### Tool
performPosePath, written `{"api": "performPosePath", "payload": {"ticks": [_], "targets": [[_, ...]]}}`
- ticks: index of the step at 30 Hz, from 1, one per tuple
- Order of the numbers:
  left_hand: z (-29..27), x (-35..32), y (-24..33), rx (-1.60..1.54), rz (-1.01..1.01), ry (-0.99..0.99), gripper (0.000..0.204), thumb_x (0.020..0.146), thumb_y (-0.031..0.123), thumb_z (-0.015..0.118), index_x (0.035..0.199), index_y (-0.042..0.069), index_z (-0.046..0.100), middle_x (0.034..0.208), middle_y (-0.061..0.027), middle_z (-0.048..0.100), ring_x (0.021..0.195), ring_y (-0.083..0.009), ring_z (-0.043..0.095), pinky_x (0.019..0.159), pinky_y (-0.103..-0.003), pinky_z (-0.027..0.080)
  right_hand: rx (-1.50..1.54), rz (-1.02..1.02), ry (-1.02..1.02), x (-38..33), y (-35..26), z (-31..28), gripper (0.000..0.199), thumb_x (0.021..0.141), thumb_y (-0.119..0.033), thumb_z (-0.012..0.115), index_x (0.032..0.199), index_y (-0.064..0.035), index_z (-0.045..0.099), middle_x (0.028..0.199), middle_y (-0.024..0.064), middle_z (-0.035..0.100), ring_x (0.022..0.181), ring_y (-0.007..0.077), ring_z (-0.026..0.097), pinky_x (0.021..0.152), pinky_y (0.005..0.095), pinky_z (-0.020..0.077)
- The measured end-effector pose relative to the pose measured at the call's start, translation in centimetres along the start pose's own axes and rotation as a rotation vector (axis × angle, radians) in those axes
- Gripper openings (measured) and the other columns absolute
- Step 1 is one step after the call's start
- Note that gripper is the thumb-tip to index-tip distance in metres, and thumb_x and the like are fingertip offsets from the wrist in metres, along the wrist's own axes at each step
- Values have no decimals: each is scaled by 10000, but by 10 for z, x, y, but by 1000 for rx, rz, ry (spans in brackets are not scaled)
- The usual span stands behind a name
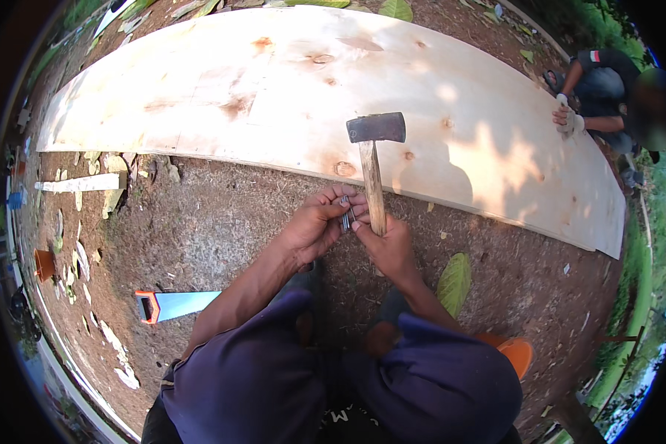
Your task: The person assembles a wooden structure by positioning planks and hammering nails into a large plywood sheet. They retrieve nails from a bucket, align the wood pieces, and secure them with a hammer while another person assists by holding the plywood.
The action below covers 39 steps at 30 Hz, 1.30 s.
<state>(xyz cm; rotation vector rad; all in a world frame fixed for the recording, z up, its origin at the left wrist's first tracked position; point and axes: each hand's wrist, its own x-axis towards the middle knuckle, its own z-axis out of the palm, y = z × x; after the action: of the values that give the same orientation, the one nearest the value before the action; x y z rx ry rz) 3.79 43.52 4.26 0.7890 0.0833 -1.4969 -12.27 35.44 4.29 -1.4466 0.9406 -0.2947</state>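
The left hand [314, 229] cups a bunch of nails [344, 212] just short of the plywood sheet's [274, 89] near edge. The right hand [388, 248] grips the hammer [374, 159] by its handle while pinching at the nails. The handle runs upright, head over the sheet.

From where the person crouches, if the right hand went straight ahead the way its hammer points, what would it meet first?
Probably the plywood sheet. The right hand holds the hammer pointing away from the body, and its head already lies over the sheet's near edge. Only bare soil shows between hand and sheet, though depth is unclear.

The nails [345, 212] sit mostly hidden by fingers [331, 198] (count unclear).
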Motion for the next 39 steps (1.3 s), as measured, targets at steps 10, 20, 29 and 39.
{"api": "performPosePath", "payload": {"ticks": [10, 20, 29, 39], "targets": [[-5, 0, -29, 554, -67, 111, 101, 973, 154, 682, 997, 60, 711, 780, 23, 638, 664, -81, 538, 609, -237, 411, 150, 88, 52, -14, 35, -12, 122, 966, -115, 685, 947, 3, 662, 601, -22, 553, 443, 51, 479, 406, 247, 366], [-15, 57, -24, 1195, 278, 143, 200, 985, 205, 664, 995, 7, 690, 787, -64, 649, 743, -129, 595, 669, -317, 482, 167, 261, 97, -39, 68, -35, 187, 941, -170, 717, 956, 9, 669, 660, -13, 583, 597, 64, 532, 538, 270, 423], [-6, 91, -8, 1440, 432, 286, 239, 977, 172, 650, 1085, -25, 733, 932, -214, 744, 794, -304, 725, 748, -417, 556, 123, 368, 151, -59, 84, -47, 204, 932, -190, 733, 942, 3, 669, 685, -11, 595, 608, 60, 535, 541, 275, 425], [-11, 90, -11, 1615, 666, 174, 175, 958, 146, 649, 1019, -2, 721, 915, -194, 719, 866, -376, 700, 778, -447, 547, -235, 43, 134, -45, 45, -52, 315, 1002, -292, 625, 969, 21, 625, 647, 172, 610, 581, 290, 635, 547, 418, 467]]}}
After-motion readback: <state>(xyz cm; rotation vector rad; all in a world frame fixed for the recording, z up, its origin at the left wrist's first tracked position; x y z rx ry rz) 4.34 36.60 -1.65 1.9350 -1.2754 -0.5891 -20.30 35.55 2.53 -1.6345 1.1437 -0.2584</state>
